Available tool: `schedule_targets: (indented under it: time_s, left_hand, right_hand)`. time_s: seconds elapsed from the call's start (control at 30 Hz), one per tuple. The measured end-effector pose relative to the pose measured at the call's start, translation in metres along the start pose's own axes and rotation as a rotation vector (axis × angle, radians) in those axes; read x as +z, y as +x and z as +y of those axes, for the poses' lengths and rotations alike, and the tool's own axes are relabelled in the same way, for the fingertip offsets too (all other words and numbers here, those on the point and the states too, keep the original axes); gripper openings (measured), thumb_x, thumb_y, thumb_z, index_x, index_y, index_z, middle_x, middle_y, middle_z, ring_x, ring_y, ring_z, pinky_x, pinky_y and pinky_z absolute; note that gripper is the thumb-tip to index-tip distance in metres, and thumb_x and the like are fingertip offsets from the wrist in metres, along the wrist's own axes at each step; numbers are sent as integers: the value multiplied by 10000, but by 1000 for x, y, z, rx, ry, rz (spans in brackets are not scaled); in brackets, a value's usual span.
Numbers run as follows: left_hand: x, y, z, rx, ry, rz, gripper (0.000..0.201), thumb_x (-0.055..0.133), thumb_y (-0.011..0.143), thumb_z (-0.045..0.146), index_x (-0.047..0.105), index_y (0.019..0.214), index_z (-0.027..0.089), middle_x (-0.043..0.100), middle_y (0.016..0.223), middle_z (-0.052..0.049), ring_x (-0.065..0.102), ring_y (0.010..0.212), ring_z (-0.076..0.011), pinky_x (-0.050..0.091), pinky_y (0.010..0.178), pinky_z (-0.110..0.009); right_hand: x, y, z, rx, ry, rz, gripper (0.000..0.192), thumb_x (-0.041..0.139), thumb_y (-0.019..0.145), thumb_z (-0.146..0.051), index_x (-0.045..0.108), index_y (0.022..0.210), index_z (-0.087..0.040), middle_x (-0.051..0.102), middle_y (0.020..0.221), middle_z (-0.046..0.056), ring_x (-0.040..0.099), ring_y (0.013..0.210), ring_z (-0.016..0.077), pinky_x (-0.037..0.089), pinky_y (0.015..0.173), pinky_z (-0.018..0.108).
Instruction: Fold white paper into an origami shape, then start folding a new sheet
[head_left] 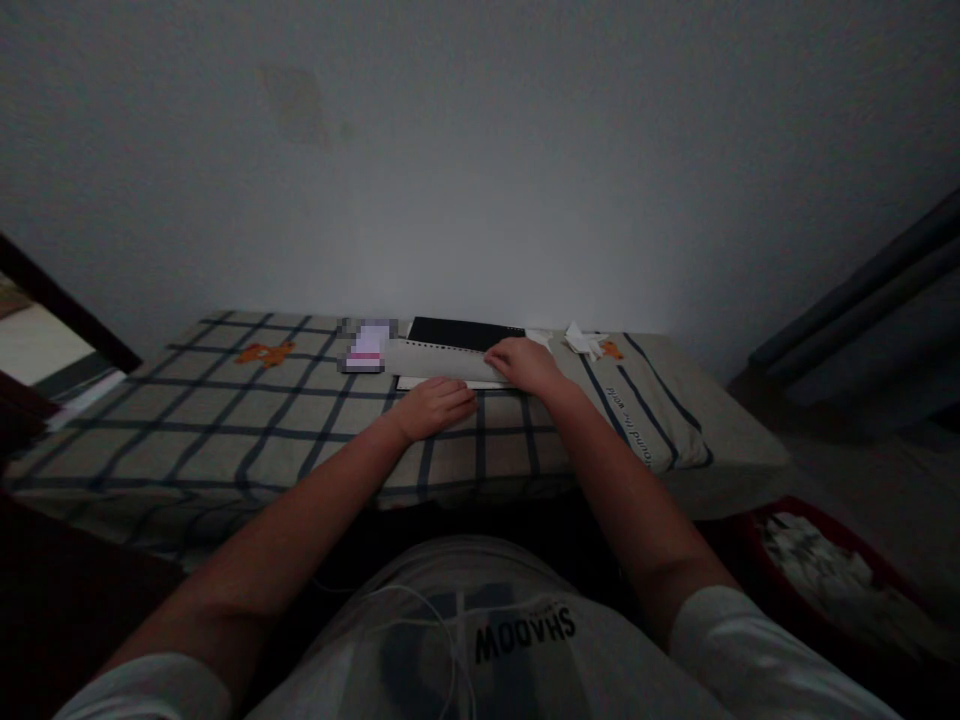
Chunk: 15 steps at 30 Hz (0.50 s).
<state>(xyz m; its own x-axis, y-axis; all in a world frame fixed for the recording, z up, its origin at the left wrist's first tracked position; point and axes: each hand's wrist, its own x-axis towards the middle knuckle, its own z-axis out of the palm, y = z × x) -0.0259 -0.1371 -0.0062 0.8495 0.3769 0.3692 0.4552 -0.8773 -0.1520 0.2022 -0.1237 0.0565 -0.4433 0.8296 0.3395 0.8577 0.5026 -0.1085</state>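
A spiral-bound notebook lies on a checked cloth that covers a low table. Its grey page is partly lifted, and a black cover shows behind it. My right hand rests on the page's right edge, fingers curled over it. My left hand lies flat on the cloth at the notebook's near edge, touching its bottom border. Both forearms reach forward from my lap.
A small blurred white and pink item sits left of the notebook. Crumpled white paper lies to the right. A red basket of white scraps stands on the floor at right. A wall rises right behind the table.
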Motion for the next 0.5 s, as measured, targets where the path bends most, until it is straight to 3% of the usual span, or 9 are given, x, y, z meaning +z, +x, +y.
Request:
schedule_targets:
  time_s: [0.2, 0.43, 0.5]
  left_hand:
    - [1, 2, 0, 25, -51, 44, 369, 346, 1034, 306, 699, 1069, 204, 711, 1074, -128, 658, 1001, -210, 531, 888, -379]
    - [8, 7, -15, -138, 24, -21, 355, 448, 982, 199, 626, 1290, 203, 669, 1248, -124, 624, 1158, -226, 533, 941, -375]
    - [13, 8, -19, -212, 35, -40, 373, 426, 986, 220, 628, 1299, 193, 633, 1331, -126, 595, 1226, -244, 527, 975, -395]
  right_hand:
    - [-40, 2, -4, 91, -63, 121, 303, 494, 967, -362, 770, 1018, -248, 749, 1074, 64, 662, 989, 255, 491, 771, 327]
    - [-79, 17, 28, 250, -80, 502, 352, 495, 962, -447, 759, 951, -215, 741, 972, 93, 662, 894, 268, 513, 748, 365]
    - [-88, 19, 35, 223, -82, 640, 418, 452, 972, -495, 752, 933, -206, 734, 955, 105, 655, 884, 259, 517, 748, 358]
